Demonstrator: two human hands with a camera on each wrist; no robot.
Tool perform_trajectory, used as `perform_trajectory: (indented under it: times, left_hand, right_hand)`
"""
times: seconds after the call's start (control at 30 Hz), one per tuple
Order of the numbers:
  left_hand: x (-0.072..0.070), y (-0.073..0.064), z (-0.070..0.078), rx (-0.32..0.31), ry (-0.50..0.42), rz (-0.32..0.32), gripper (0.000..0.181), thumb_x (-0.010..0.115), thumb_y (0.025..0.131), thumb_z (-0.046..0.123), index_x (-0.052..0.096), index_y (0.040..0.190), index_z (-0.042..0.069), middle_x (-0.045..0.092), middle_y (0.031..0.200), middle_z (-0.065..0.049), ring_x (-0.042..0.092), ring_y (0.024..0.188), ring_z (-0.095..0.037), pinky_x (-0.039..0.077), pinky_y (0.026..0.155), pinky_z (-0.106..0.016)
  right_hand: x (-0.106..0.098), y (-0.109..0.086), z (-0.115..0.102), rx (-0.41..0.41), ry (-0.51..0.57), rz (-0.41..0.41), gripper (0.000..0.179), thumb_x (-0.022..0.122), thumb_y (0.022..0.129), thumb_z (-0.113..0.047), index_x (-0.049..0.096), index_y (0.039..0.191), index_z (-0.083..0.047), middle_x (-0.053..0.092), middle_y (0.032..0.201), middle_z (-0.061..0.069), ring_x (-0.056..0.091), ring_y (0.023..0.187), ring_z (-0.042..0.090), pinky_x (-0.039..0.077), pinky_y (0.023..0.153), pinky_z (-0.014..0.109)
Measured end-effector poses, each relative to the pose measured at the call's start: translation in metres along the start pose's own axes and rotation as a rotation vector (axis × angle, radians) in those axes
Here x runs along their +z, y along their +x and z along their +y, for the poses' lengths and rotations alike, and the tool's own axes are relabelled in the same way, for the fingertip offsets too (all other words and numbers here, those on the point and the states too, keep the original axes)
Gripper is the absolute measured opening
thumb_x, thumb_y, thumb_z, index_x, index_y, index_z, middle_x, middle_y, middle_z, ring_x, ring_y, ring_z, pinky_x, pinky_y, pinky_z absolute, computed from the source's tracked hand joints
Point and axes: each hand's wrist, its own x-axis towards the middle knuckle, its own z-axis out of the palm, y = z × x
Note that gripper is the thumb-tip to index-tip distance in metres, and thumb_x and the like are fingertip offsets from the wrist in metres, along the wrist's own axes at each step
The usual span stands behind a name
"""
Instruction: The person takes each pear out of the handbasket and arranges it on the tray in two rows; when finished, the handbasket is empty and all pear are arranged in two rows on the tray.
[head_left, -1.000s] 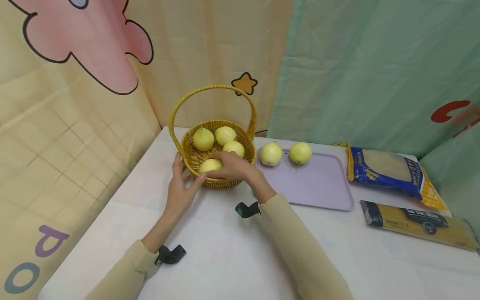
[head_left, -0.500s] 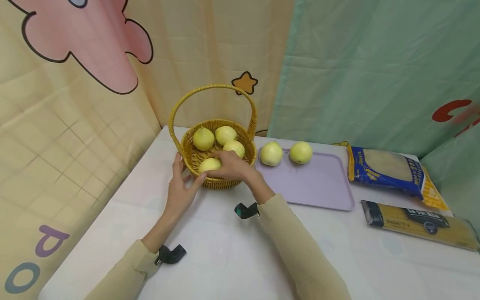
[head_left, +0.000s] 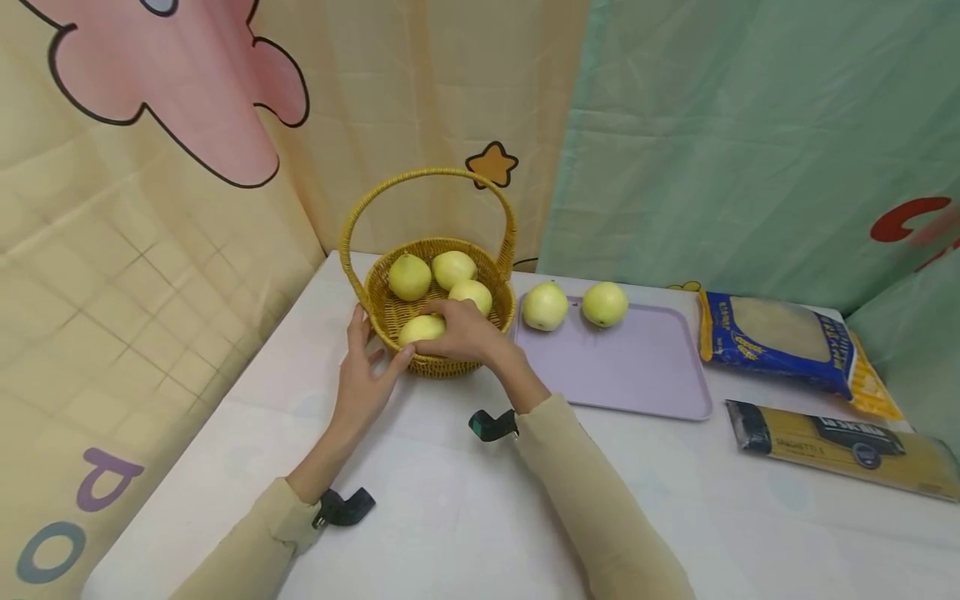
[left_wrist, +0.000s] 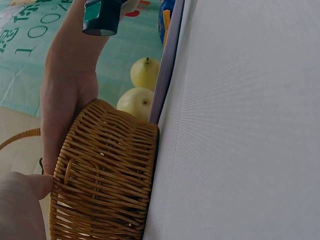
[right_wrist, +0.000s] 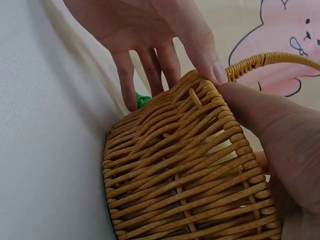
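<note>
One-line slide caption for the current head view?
The right grip holds a yellow fruit in the wicker basket; the left grip touches the basket's near left side.

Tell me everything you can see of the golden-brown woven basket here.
The golden-brown round basket, woven from wicker-like strands with small gaps, stands upright on the white table, beside the flat lilac tray. Its tall arched handle stands up. Four pale yellow-green pears are inside. The person's left hand touches its rim and outer wall; the right hand reaches over the rim, holding the front pear.
</note>
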Motion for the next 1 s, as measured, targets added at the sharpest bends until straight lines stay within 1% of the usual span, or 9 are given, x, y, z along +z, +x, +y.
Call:
perform_trajectory:
  times: [0.1, 0.23, 0.3, 0.47, 0.57, 0.67, 0.8, 0.87, 1.0]
  left_hand:
    - [0.001, 0.0, 0.001, 0.007, -0.012, -0.002, 0.098, 0.07, 0.103, 0.029, 0.001, 0.171, 0.021, 0.029, 0.171, -0.018, 0.033, 0.157, -0.032, 0.043, 0.12, -0.059]
    - [0.002, 0.001, 0.002, 0.017, -0.015, -0.002, 0.097, 0.07, 0.103, 0.03, 0.001, 0.171, 0.022, 0.03, 0.171, -0.017, 0.034, 0.156, -0.032, 0.044, 0.12, -0.058]
    - [0.002, 0.001, 0.003, 0.015, -0.009, 0.001, 0.097, 0.07, 0.103, 0.031, 0.002, 0.171, 0.023, 0.03, 0.171, -0.017, 0.034, 0.156, -0.031, 0.044, 0.12, -0.058]
    - [0.001, 0.001, 0.004, 0.005, -0.008, 0.0, 0.097, 0.07, 0.103, 0.032, 0.001, 0.171, 0.022, 0.028, 0.172, -0.016, 0.034, 0.157, -0.031, 0.044, 0.12, -0.056]
    - [0.0, 0.001, 0.002, 0.001, -0.014, -0.003, 0.096, 0.069, 0.104, 0.032, 0.001, 0.171, 0.022, 0.027, 0.172, -0.016, 0.032, 0.157, -0.031, 0.044, 0.12, -0.056]
    - [0.0, 0.001, 0.001, -0.004, -0.013, -0.003, 0.096, 0.069, 0.104, 0.032, 0.001, 0.171, 0.022, 0.026, 0.173, -0.015, 0.031, 0.158, -0.031, 0.044, 0.12, -0.056]
    - [0.0, 0.0, 0.0, -0.009, -0.007, -0.007, 0.096, 0.068, 0.104, 0.032, 0.0, 0.171, 0.022, 0.024, 0.173, -0.015, 0.03, 0.159, -0.031, 0.044, 0.12, -0.057]
    - [0.0, 0.001, 0.0, -0.011, -0.002, -0.009, 0.096, 0.068, 0.105, 0.032, -0.001, 0.171, 0.022, 0.024, 0.174, -0.016, 0.03, 0.159, -0.031, 0.044, 0.12, -0.057]
    - [-0.001, 0.001, -0.001, -0.01, 0.007, -0.01, 0.096, 0.068, 0.105, 0.032, -0.001, 0.171, 0.021, 0.024, 0.173, -0.017, 0.03, 0.159, -0.032, 0.043, 0.12, -0.057]
  right_hand:
    - [0.0, -0.002, 0.0, 0.005, 0.008, 0.022, 0.062, 0.078, 0.09, -0.047, 0.066, 0.141, -0.014, 0.071, 0.134, 0.005, 0.061, 0.118, 0.028, 0.052, 0.101, 0.042]
    - [0.0, -0.004, 0.0, 0.008, 0.019, 0.054, 0.056, 0.08, 0.089, -0.046, 0.069, 0.134, -0.015, 0.072, 0.124, 0.005, 0.061, 0.11, 0.028, 0.053, 0.093, 0.04]
    - [-0.001, -0.004, 0.0, 0.007, 0.019, 0.063, 0.056, 0.08, 0.088, -0.046, 0.069, 0.133, -0.015, 0.072, 0.123, 0.005, 0.06, 0.109, 0.028, 0.053, 0.091, 0.04]
    - [-0.001, -0.004, 0.0, 0.009, 0.034, 0.082, 0.057, 0.081, 0.088, -0.046, 0.068, 0.136, -0.016, 0.071, 0.127, 0.004, 0.059, 0.11, 0.027, 0.053, 0.093, 0.039]
    - [-0.002, -0.004, 0.001, 0.006, 0.069, 0.099, 0.056, 0.082, 0.088, -0.045, 0.069, 0.134, -0.017, 0.072, 0.126, 0.003, 0.061, 0.109, 0.024, 0.054, 0.093, 0.039]
    - [-0.002, -0.005, 0.002, 0.009, 0.105, 0.113, 0.057, 0.082, 0.087, -0.046, 0.07, 0.135, -0.017, 0.072, 0.127, 0.002, 0.059, 0.111, 0.023, 0.053, 0.095, 0.04]
    - [-0.005, -0.007, 0.003, 0.035, 0.15, 0.129, 0.06, 0.081, 0.087, -0.047, 0.069, 0.137, -0.017, 0.07, 0.133, 0.002, 0.055, 0.119, 0.027, 0.051, 0.1, 0.045]
    - [-0.009, -0.008, 0.003, 0.039, 0.162, 0.143, 0.06, 0.081, 0.087, -0.047, 0.068, 0.138, -0.017, 0.07, 0.134, 0.002, 0.055, 0.123, 0.029, 0.052, 0.103, 0.046]
    - [-0.017, -0.01, 0.004, 0.025, 0.166, 0.186, 0.061, 0.082, 0.088, -0.048, 0.069, 0.138, -0.016, 0.071, 0.133, 0.003, 0.059, 0.124, 0.028, 0.054, 0.102, 0.045]
